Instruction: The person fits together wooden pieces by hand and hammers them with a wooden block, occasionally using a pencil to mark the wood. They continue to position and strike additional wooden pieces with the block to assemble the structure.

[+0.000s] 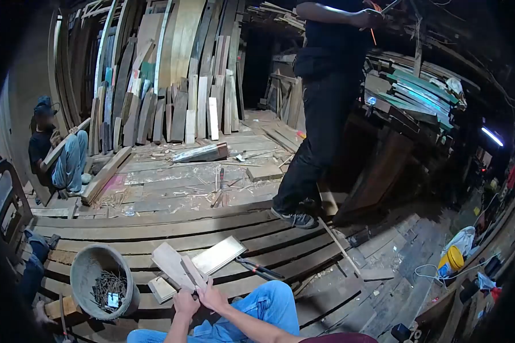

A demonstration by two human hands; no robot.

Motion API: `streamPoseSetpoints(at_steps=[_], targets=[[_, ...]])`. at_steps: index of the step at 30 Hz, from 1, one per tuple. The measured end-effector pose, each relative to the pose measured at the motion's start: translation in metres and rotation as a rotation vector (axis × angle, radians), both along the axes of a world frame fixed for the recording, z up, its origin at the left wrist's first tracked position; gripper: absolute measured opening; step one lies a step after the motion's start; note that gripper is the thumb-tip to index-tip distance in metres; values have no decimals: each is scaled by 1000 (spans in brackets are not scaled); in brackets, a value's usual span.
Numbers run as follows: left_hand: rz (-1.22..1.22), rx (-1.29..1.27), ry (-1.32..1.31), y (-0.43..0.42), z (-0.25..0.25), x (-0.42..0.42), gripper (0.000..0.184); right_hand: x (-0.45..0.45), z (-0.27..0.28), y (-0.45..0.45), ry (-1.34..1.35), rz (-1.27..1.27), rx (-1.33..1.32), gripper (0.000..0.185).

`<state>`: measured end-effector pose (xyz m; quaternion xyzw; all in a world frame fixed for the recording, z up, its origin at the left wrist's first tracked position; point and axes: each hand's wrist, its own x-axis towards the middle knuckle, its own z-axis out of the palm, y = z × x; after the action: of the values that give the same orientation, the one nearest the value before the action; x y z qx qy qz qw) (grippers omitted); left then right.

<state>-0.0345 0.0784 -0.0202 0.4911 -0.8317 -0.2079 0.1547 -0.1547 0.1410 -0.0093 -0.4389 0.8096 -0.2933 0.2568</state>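
My left hand (186, 302) and my right hand (213, 297) meet in front of my knees, both with fingers closed. My right hand grips the near end of a narrow wooden strip (192, 270). What lies inside my left hand, close to that same end, is too small to make out. Under and beside the strip is a brownish wooden board (170, 262). A paler board (220, 255) lies slanted beyond it, and a short pale piece (162, 289) shows at its left. Pliers with dark handles (258, 268) rest on the slats to the right.
A grey bucket (79, 286) holding many nails stands at my left on the slatted platform (154, 230). Past it, a seated person (57, 150) holds a plank. Another person (320, 114) stands ahead. Planks (191, 108) lean at the back; a yellow container (452, 260) is at right.
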Motion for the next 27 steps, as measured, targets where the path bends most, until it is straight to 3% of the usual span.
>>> streamPoseSetpoints(at_steps=[1,4,8,9,12,14,16,20,24,27], targets=[[28,-13,76,1,5,3,36,1,-3,-2,-16,-13,-9,83],[66,-45,-19,-6,20,7,43,1,-14,-8,-50,-21,-32,86],[25,-55,6,-18,26,13,35,-7,-13,-16,14,51,42,91],[28,83,131,-23,24,14,32,-6,-14,-21,24,27,-34,91],[59,-39,56,-28,27,18,23,-25,-7,-28,193,178,123,95],[75,42,77,-25,45,17,21,-26,10,-30,233,184,172,110],[73,70,68,-30,38,18,18,-25,14,-30,265,194,189,113],[74,-31,77,-36,6,18,14,-36,19,-32,273,262,182,100],[51,-14,134,-32,24,15,12,-53,35,-40,288,344,186,99],[18,139,92,-29,45,16,15,-57,33,-43,289,386,242,120]])
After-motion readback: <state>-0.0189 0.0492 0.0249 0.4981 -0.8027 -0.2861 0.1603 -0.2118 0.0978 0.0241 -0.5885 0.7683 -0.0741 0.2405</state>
